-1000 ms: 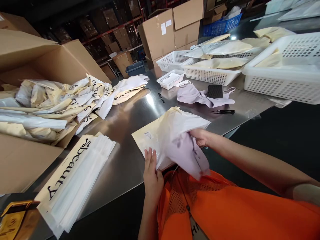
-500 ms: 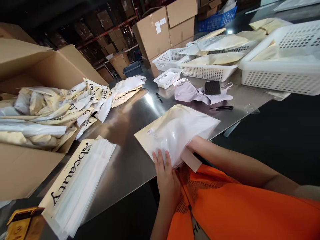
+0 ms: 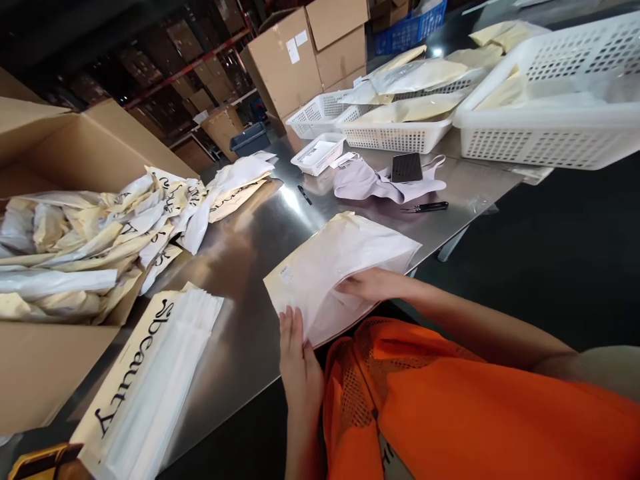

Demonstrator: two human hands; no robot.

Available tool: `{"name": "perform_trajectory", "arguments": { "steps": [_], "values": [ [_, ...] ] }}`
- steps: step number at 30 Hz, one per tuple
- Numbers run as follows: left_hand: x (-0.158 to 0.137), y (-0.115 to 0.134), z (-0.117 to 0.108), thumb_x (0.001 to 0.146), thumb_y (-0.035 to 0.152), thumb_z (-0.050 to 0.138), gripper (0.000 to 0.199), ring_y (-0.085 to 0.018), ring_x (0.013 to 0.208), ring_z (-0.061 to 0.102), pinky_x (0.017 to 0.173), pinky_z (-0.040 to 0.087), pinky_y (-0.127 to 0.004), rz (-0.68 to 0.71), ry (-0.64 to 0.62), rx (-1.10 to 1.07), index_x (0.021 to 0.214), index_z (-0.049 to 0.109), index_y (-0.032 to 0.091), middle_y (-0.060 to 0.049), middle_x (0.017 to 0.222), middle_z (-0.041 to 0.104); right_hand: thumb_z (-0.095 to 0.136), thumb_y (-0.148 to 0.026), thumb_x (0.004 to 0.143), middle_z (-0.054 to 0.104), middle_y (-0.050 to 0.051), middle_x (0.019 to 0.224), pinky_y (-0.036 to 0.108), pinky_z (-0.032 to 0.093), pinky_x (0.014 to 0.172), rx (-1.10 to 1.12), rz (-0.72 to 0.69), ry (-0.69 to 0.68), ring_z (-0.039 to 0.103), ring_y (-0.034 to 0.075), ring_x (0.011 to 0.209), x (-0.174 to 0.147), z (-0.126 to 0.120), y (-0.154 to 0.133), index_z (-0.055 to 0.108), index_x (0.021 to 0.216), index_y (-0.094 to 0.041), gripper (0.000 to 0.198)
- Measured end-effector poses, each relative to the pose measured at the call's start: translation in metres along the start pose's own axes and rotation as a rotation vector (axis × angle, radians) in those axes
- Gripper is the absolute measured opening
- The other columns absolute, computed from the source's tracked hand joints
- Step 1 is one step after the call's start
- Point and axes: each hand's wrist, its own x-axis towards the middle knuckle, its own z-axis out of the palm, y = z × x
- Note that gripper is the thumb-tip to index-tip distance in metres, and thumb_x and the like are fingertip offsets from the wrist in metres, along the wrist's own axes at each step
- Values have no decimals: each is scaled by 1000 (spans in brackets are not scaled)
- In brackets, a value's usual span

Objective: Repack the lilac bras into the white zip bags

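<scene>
A translucent white packing bag [image 3: 320, 267] with a cream-toned edge and a small label lies near the table's front edge. My left hand [image 3: 300, 363] grips its near left corner, fingers on top and thumb at the edge. My right hand [image 3: 373, 285] reaches into the bag's open mouth from the right. Its fingertips are hidden under the film, and a pale flat piece shows just below them. Beyond the bag lies a lilac bra [image 3: 367, 180] with a black pad-like object [image 3: 407, 168] on top. Small black thread snips [image 3: 431, 207] rest beside it.
A stack of flat printed bags [image 3: 160, 373] lies at the left. Behind it, a carton [image 3: 55, 367] overflows with filled bags. White perforated baskets [image 3: 530, 143] line the back right, with a small white basket [image 3: 320, 153] nearer. A black pen-like object [image 3: 304, 195] lies mid-table.
My right hand has moved left and further into the bag. A flat cardboard-coloured strip that stuck out at the mouth no longer shows outside. My left hand has shifted left and downward.
</scene>
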Motion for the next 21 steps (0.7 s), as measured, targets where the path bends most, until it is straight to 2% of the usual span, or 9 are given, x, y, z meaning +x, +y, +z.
{"name": "perform_trajectory", "arguments": {
  "steps": [2,3,4,7,8,9,12,14,21],
  "values": [
    [-5,-15,-7,94,14,32,53,-20,145,29,118,33,-42,27,-65,34,143,47,27,-2,152,42,77,-35,72,71,4,85,20,53,74,-209,2,-138,66,18,90,-27,-21,-15,74,88,-16,25],
    [-9,-22,-8,93,12,33,54,-20,145,31,117,34,-43,35,-94,46,141,50,27,-2,150,45,73,-40,75,71,5,79,19,51,64,-284,11,-143,66,16,77,-38,-35,-24,74,87,-14,29],
    [-13,-29,-9,91,11,34,54,-20,144,32,117,34,-44,37,-112,55,139,52,27,-1,149,46,69,-45,79,69,5,75,18,48,56,-325,10,-61,64,13,67,-45,-50,-34,73,86,-12,34],
    [-22,-46,-9,89,10,36,52,-21,144,33,117,33,-47,34,-114,65,133,59,27,-2,146,49,60,-49,88,69,8,81,16,46,56,-440,-92,497,63,11,67,-27,-90,-54,70,93,-11,40],
    [-24,-51,-8,89,9,36,52,-22,144,33,117,34,-47,34,-112,68,131,61,27,-2,146,50,57,-49,90,69,8,85,16,48,59,-502,-24,576,63,11,72,-11,-99,-56,69,95,-11,40],
    [-26,-54,-9,89,10,36,51,-22,143,33,116,35,-48,37,-111,70,130,61,27,-1,146,50,60,-48,89,69,9,85,17,49,61,-521,40,568,63,12,73,9,-105,-55,68,94,-10,39],
    [-28,-63,-12,90,11,36,51,-22,143,34,115,37,-47,68,-117,72,131,60,30,0,146,50,61,-45,90,67,9,76,22,53,61,-522,198,489,63,13,67,69,-107,-48,67,90,-8,38],
    [-29,-69,-17,91,11,36,51,-21,142,35,114,38,-45,88,-120,69,131,60,31,1,146,50,57,-42,93,66,7,80,25,55,65,-547,245,474,63,12,70,98,-98,-44,65,94,-9,34],
    [-27,-74,-21,92,11,34,51,-19,138,41,112,43,-38,46,-101,68,132,59,30,1,143,54,55,-38,95,60,9,117,39,52,92,-710,204,623,60,18,105,138,-76,-32,60,116,-13,33]
  ]
}}
